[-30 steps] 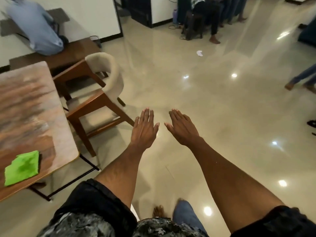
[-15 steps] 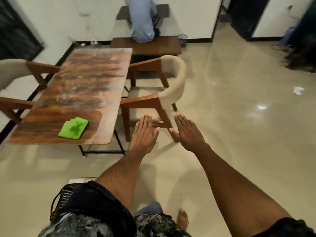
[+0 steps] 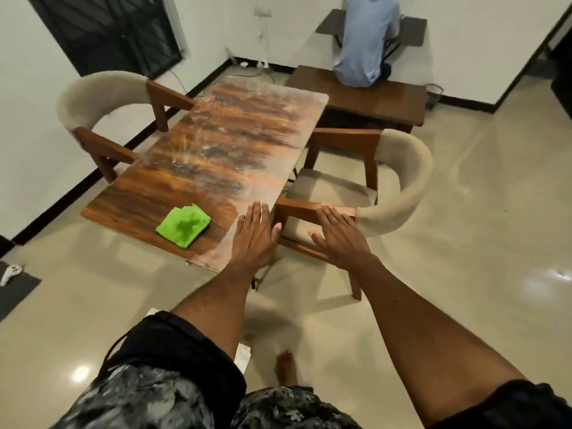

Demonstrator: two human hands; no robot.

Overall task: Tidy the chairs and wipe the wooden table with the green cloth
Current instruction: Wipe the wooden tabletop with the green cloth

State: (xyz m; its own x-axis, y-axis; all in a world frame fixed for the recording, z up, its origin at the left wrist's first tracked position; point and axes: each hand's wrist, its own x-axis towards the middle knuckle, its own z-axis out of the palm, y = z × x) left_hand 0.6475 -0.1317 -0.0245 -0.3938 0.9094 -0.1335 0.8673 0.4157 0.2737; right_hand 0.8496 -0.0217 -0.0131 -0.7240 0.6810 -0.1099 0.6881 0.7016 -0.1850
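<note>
Wooden table [image 3: 216, 150] stood lengthwise away from the camera, streaked with pale smears over most of the tabletop except a darker band along the near edge. Green cloth [image 3: 183, 226] lay crumpled on that darker band, near the near edge and closer to the near right corner than the left. Left hand [image 3: 253, 239] stretched out flat over the near right corner of the tabletop, fingers straight and together, grasping nothing; whether touching the wood or hovering just above could not be told. Right hand [image 3: 339, 235] likewise flat with straight fingers, fingertips over the near wooden armrest of the right chair [image 3: 393, 193], contact with the armrest not clear, nothing grasped. Right chair stood beside the long right edge of the tabletop, seat facing the table, padded curved back turned away from it. Left chair [image 3: 105, 119] stood at the long left edge, armrests reaching to the tabletop, seat hidden. Beyond the far edge, a dark wooden bench [image 3: 371, 97] carried a seated person in a light blue shirt [image 3: 365, 41], facing the white wall. Glossy beige floor [image 3: 464, 243] all around, with a bare foot [image 3: 286, 368] visible below the arms.
</note>
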